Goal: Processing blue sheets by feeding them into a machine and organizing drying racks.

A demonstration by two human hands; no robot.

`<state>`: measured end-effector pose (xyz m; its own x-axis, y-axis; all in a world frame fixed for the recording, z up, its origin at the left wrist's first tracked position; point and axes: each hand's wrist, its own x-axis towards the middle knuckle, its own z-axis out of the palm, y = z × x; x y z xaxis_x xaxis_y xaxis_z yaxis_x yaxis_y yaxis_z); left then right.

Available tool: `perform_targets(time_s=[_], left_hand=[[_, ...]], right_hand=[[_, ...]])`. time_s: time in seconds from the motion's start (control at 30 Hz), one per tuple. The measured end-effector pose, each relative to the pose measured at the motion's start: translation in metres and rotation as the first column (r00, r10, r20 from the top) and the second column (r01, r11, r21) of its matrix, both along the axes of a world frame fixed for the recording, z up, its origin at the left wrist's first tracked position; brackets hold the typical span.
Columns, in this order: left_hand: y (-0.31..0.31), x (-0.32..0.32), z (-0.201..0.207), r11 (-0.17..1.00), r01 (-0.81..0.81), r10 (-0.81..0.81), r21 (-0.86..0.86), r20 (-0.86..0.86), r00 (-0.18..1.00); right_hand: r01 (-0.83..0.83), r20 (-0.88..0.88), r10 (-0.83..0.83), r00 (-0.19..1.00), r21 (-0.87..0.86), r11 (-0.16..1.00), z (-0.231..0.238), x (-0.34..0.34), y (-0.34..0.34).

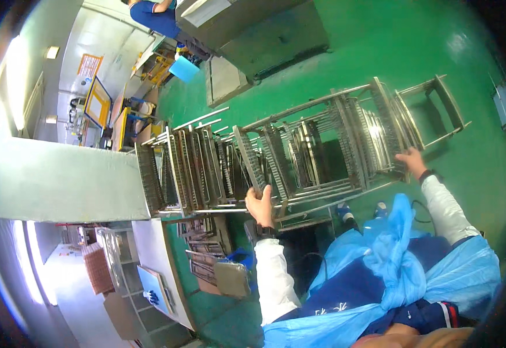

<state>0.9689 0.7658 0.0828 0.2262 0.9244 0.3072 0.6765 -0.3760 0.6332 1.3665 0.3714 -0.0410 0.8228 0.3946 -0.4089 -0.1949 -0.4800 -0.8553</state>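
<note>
A long metal slotted rack [346, 136], with comb-like ridged rails and thin round bars, stretches across in front of me above the green floor. My left hand [260, 207] is closed on the near end of one ridged crosspiece, thumb on one side and fingers on the other. At the right part of the rack, my right hand [414, 162] grips the near edge of another crosspiece; some of its fingers are hidden behind the metal. More ridged metal racks [189, 168] stand close together just left of my left hand.
A pale panel [61, 180] borders the racks on the left. Folded metal frames [206, 258] and a blue bin [240, 258] stand below it. A grey cabinet [282, 43] is at the back, with a co-worker [157, 17] beside it. A white table [157, 272] lies lower left.
</note>
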Motion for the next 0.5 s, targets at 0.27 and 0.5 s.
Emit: perform_targets(time_s=[0.27,0.5], left_hand=[[0.037,0.007,0.020,0.997,0.006,-0.006,-0.073,0.001,1.000],[-0.025,0.070,0.098,0.952,0.278,-0.221,-0.128,0.342,0.913]], right_hand=[[0.162,0.114,-0.182,0.977,0.162,0.973,0.071,-0.022,0.024],[0.211,0.107,-0.253,0.962,0.300,0.930,0.143,-0.044,0.008]])
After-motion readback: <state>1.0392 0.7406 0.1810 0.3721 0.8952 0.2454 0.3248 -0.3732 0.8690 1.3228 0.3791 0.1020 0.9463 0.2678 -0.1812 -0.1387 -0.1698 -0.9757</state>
